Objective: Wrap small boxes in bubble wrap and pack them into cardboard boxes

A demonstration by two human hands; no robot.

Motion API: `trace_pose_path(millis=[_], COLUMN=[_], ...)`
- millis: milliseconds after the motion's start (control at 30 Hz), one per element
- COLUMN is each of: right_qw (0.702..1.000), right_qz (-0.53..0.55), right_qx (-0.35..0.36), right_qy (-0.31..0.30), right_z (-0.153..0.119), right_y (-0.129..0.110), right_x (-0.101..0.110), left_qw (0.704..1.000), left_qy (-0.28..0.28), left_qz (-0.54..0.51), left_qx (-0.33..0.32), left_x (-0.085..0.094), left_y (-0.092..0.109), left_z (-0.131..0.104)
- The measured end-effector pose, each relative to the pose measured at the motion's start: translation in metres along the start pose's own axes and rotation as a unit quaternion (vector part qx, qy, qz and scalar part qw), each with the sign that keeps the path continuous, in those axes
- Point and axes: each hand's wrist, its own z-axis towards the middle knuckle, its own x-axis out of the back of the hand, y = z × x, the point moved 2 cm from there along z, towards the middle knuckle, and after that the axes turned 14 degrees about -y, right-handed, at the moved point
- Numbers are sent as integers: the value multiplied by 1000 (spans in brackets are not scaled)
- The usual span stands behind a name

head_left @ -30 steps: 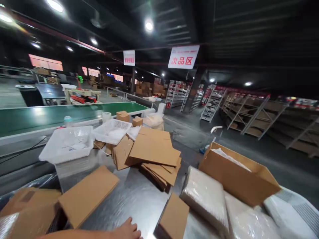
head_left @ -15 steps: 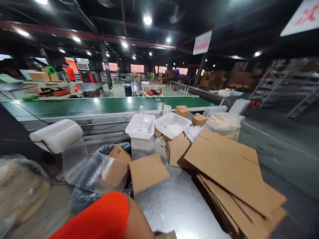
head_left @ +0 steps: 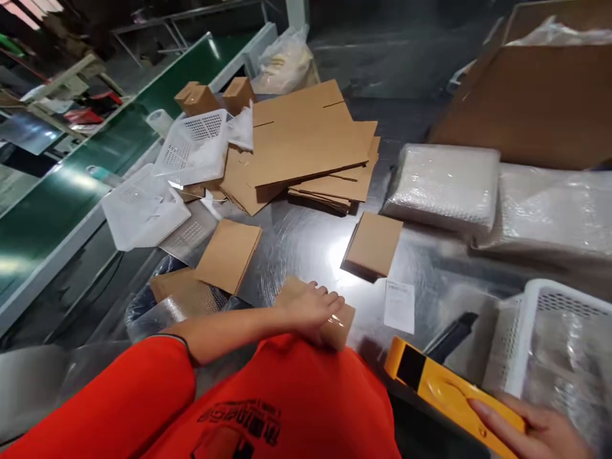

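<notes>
My left hand [head_left: 313, 309] lies across a small taped cardboard box [head_left: 338, 326] at the table's near edge, close against my body, with its fingers bent over the top. In my right hand [head_left: 540, 424], at the lower right, is a yellow handheld device [head_left: 452, 395] with a black band; its exact kind is unclear. A dark, narrow object [head_left: 452, 335] sits just beyond the device. A printed paper slip [head_left: 400, 306] and a small stack of flat cardboard [head_left: 375, 242] lie on the metal table [head_left: 282, 245] ahead of my hands.
Large cardboard sheets [head_left: 306, 140] are piled farther back. White baskets [head_left: 196, 150] stand beside the green conveyor [head_left: 143, 115]. Bubble-wrapped packs [head_left: 444, 185] and a big carton [head_left: 530, 102] are at right, with another white basket [head_left: 514, 344] nearer me.
My view has turned right and down onto the table. Both hands now show: the left on the small box, the right with the yellow device.
</notes>
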Motion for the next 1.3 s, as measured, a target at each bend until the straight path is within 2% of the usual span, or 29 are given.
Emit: trace_pose_path(millis=[67,133,267,400,500,667,767,867,967,1033,1067,1133,1200,1267,1300], right_qw=[995,988,984,983,981,983,981,978,963,951,947,948,963,971,964], right_qz=[-57,-100,-130,-139,-164,-167,-182,-198,-245,-260,-251,-199,-88,54,117], right_qx=[4,-2,0,-17,-46,-53,-56,-55,-100,-147,-173,-196,-141,0,70], right_qy=[-80,-119,-119,-116,-92,-59,-48,-26,43,84,102,155,210,232,228], right_z=[6,20,51,64,67,71,68,64,55,43,36,21,12,13,16], right_y=[-5,-18,-55,-80,-91,-109,-121,-129,-123,-113,-108,-102,-105,-115,-120], right_x=[5,0,-26,-42,-40,-28,-25,-23,-9,8,15,22,7,-29,-50], left_qw=[1000,1000,1000,1000,999,1000,999,999,990,983,984,990,989,984,982], left_qy=[-2,0,4,-1,-13,1,21,52,124,156,154,133,124,145,159], left_qz=[6,9,8,24,37,29,29,17,-55,-77,-70,-47,-50,-73,-84], left_qx=[8,13,12,21,31,3,5,-4,-45,-66,-59,-2,65,80,65], left_x=[-1,-1,-4,-5,0,6,7,18,42,55,57,55,48,43,41], left_y=[1,2,3,10,14,13,14,28,44,47,44,33,22,21,24], left_z=[0,0,0,4,7,7,1,-14,-37,-51,-56,-57,-50,-39,-34])
